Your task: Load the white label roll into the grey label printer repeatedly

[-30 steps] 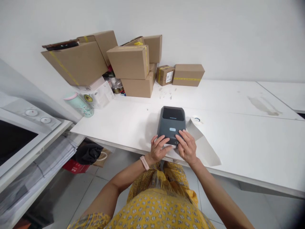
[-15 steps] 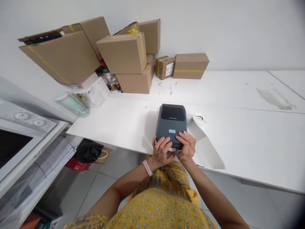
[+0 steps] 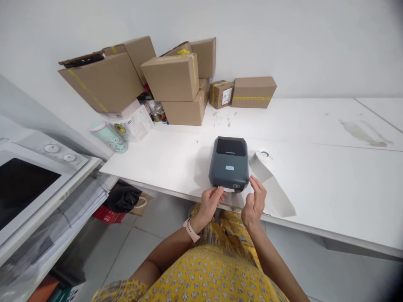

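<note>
A dark grey label printer (image 3: 228, 165) with a dark window and a pale button sits near the table's front edge. White label paper (image 3: 229, 190) pokes out of the slot at its front. My left hand (image 3: 210, 204), with a pink watch band at the wrist, pinches the left end of that paper between thumb and finger. Beside the printer's front right corner is my right hand (image 3: 255, 203), fingers stretched out and holding nothing; whether a fingertip touches the casing I cannot tell. A long curled strip of white backing paper (image 3: 277, 191) lies right of the printer.
Cardboard boxes (image 3: 171, 79) are stacked at the back left, with two smaller ones (image 3: 253, 92) against the wall. A mint green tumbler (image 3: 110, 137) lies tilted by a white box. At the left, a white microwave (image 3: 34, 167) stands on a shelf.
Both hands have come off the printer's top. My left hand has dropped to the front slot and taken the label paper; my right hand has shifted right and opened. The view has turned slightly left.
</note>
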Tool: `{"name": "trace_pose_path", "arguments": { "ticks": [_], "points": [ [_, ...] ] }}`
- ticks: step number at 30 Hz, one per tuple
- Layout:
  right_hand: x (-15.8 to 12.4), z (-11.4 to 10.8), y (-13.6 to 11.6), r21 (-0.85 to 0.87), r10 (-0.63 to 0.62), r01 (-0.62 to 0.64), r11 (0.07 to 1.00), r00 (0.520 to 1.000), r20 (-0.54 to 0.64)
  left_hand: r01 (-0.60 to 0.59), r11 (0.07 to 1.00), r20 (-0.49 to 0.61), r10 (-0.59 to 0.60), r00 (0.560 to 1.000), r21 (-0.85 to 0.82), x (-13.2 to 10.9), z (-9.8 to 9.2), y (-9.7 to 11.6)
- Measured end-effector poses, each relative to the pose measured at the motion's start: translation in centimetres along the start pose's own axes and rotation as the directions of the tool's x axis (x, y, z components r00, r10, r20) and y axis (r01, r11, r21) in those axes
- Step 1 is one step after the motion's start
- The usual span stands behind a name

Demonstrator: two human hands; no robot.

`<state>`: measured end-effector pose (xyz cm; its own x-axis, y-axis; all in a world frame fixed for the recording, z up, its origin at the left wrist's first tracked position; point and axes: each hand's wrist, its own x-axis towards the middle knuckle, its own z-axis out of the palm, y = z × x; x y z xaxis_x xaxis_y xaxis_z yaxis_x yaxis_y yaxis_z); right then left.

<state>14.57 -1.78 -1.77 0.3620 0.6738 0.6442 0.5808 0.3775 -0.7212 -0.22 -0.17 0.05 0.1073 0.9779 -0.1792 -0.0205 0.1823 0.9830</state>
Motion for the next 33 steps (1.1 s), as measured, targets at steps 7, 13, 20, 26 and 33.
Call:
{"name": "trace_pose_path", "arguments": {
  "ticks": [7, 13, 20, 26, 33],
  "points": [
    [-0.5, -0.7, 0.1, -0.032, 0.008, -0.008, 0.999, 1.000, -0.002, -0.044, 0.996, -0.070, 0.038, 0.997, -0.083, 0.3, 1.5, -0.6],
    [2.2, 0.4, -0.5, -0.136, -0.200, 0.213, 0.967, 0.974, 0.101, -0.136, 0.986, -0.032, 0.140, 0.990, 0.101, 0.1, 1.0, 0.0],
    [5.2, 1.9, -0.3, -0.159, -0.267, 0.310, 0.937, 0.932, 0.244, -0.204, 0.975, -0.103, 0.212, 0.972, 0.084, -0.5, -0.6, 0.4],
    [6.6, 2.0, -0.7, -0.257, -0.240, 0.312, 0.915, 0.931, 0.276, -0.266, 0.955, -0.331, 0.294, 0.897, 0.130, 2.0, -2.0, -0.6],
    [6.1, 1.7, -0.1, -0.164, -0.120, 0.181, 0.970, 0.937, 0.328, -0.343, 0.919, -0.368, 0.392, 0.843, 0.193, 3.1, -1.5, -0.4]
  ]
}}
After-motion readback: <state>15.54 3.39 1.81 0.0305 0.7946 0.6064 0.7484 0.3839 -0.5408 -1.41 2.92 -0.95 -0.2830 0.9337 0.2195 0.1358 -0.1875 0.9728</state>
